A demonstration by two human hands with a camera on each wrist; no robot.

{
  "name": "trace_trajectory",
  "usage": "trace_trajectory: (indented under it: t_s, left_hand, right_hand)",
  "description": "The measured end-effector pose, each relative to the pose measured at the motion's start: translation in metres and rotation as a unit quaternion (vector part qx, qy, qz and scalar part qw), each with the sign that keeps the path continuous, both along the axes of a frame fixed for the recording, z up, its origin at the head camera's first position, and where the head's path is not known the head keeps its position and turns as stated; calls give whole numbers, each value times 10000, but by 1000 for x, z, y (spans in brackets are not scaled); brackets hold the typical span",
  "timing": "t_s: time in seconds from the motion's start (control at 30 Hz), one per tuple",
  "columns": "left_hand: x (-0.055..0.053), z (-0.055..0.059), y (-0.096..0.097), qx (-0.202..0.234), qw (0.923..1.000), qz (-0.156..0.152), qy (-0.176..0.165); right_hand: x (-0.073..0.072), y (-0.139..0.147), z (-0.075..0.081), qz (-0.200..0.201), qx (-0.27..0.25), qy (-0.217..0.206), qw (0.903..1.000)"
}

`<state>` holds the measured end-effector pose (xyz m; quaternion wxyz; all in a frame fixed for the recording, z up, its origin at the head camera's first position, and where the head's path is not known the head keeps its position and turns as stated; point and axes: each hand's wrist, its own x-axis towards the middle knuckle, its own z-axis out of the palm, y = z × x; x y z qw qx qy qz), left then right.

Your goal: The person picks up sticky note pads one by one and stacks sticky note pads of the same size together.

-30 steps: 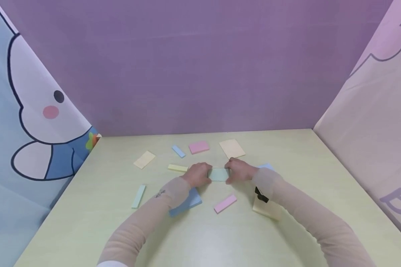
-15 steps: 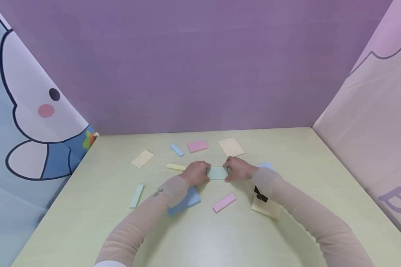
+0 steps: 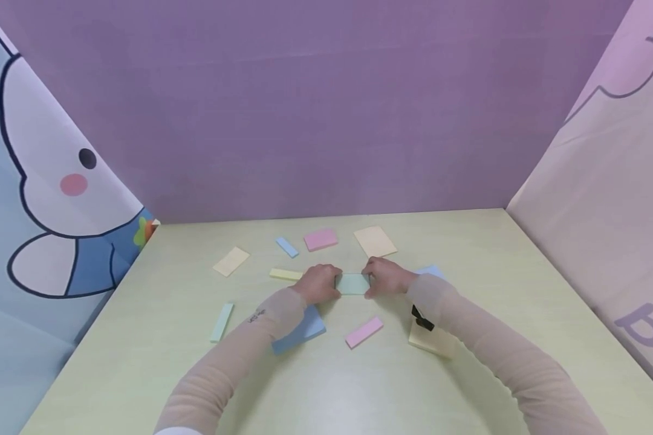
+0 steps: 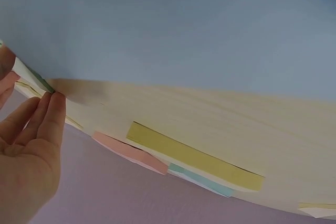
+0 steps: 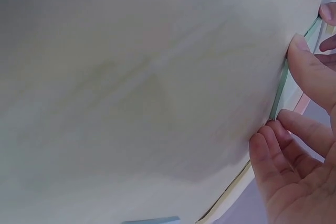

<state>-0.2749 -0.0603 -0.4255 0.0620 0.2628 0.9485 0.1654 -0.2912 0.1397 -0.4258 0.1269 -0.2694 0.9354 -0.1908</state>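
Observation:
A pale green sticky note pad (image 3: 352, 284) lies near the middle of the table, its long side running left to right. My left hand (image 3: 320, 284) grips its left end and my right hand (image 3: 389, 278) its right end, thumbs on the near side. Seen from the right wrist, the thumb and fingers of the right hand (image 5: 299, 150) pinch the corners of the green pad (image 5: 281, 87). The left wrist view has the left fingertips (image 4: 55, 100) at the pad's edge. Just beyond the right hand is a cream pad (image 3: 375, 240); a narrow yellow pad (image 3: 285, 274) sits beside the left hand.
Under the left forearm lies a blue pad (image 3: 305, 329), partly covered. A pink strip pad (image 3: 364, 332) and a thick yellow pad (image 3: 432, 341) are nearer. Farther off are pink (image 3: 321, 239), small blue (image 3: 286, 246) and cream pads (image 3: 231, 261). A purple backdrop (image 3: 326, 121) closes the back.
Both hands keep their hold on the green sticky note pad. Only the head view shifts slightly.

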Motion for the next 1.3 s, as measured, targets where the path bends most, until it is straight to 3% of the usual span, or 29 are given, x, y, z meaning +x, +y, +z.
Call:
trace_trajectory:
  t_s: [0.4,1.1,1.3]
  left_hand:
    - [-2,-5,-1,36,10000,-14,9]
    - [-3,7,-2,-148,9996,106,-196]
    - [-2,12,-9,184,9995,263,15]
  right_hand:
    - [0,-1,0,-104,-50,-89,9999]
    - [-2,-2,0,-125,120,-24,9998]
    - [-1,-2,0,-152,76,-62,9998]
